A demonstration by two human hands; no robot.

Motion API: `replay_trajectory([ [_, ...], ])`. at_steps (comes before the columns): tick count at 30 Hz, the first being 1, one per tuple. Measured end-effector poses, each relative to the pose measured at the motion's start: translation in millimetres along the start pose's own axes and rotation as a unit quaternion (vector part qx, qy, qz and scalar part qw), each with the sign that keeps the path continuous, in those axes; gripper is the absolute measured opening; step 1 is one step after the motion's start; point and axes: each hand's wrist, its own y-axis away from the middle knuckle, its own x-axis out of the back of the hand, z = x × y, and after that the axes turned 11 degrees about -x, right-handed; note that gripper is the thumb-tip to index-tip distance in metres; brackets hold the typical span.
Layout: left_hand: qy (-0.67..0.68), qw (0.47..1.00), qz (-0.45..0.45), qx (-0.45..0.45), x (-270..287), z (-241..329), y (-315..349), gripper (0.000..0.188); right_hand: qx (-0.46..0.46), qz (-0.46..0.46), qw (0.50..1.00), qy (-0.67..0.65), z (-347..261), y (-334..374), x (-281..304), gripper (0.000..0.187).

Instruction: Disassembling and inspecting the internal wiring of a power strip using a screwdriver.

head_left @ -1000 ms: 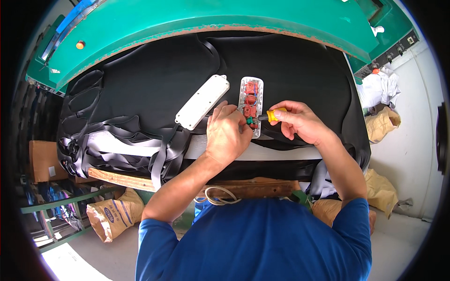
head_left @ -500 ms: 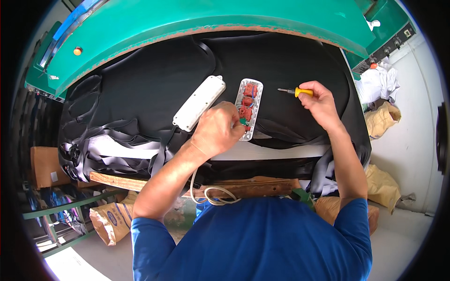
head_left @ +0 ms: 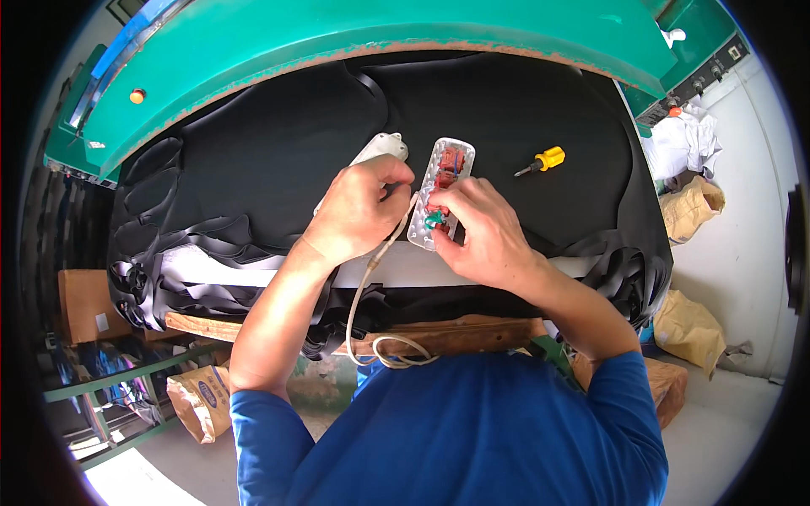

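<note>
An open power strip half [head_left: 456,145], white-rimmed with red socket parts inside and a green piece near its lower end, lies on black sheet material. My right hand [head_left: 489,236] grips its lower part, thumb and index finger on either side of the green piece. My left hand [head_left: 359,211] is closed in a pinch on a white cable [head_left: 361,291], beside the strip's left edge. Behind that hand lies the white cover [head_left: 384,148], mostly hidden. To the right, a screwdriver [head_left: 542,160] with a yellow handle rests on the black sheet.
A green machine beam [head_left: 380,34] spans the far side. Loose black strips [head_left: 211,240] lie at the left of the work surface, whose near edge is a wooden board [head_left: 456,339]. Paper sacks [head_left: 688,211] stand at the right, and a cardboard box [head_left: 84,304] at the left.
My right hand has let go of the screwdriver, now lying on the sheet, and moved left onto the power strip. My left hand has shifted left and lifted the cable up beside it.
</note>
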Motion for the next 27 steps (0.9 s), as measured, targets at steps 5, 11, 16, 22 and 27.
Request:
replay_trajectory([
  [5, 0.108, 0.986, -0.076, 0.101, -10.4, -15.7, 20.3, 0.019, 0.028, -0.041, 0.995, 0.085, -9.7, -13.3, -1.9, 0.027],
  [11, 0.116, 0.988, -0.054, 0.081, -15.1, -19.9, 27.8, 0.021, 0.034, -0.083, 0.99, 0.111, -13.3, -23.2, -2.7, 0.017],
  [16, 0.097, 0.992, -0.029, 0.076, -17.2, -16.6, 33.5, 0.023, 0.048, -0.079, 0.989, 0.118, -15.4, -22.2, -9.3, 0.012],
  [22, -0.008, 1.0, 0.005, -0.012, -31.4, -5.7, 39.4, 0.037, -0.036, -0.026, 0.997, -0.065, 2.5, -6.5, -5.2, 0.01],
  [27, -0.132, 0.988, 0.009, -0.082, -38.2, -2.4, 37.3, 0.039, -0.241, 0.028, 0.932, -0.27, 22.0, 7.2, -5.4, 0.005],
])
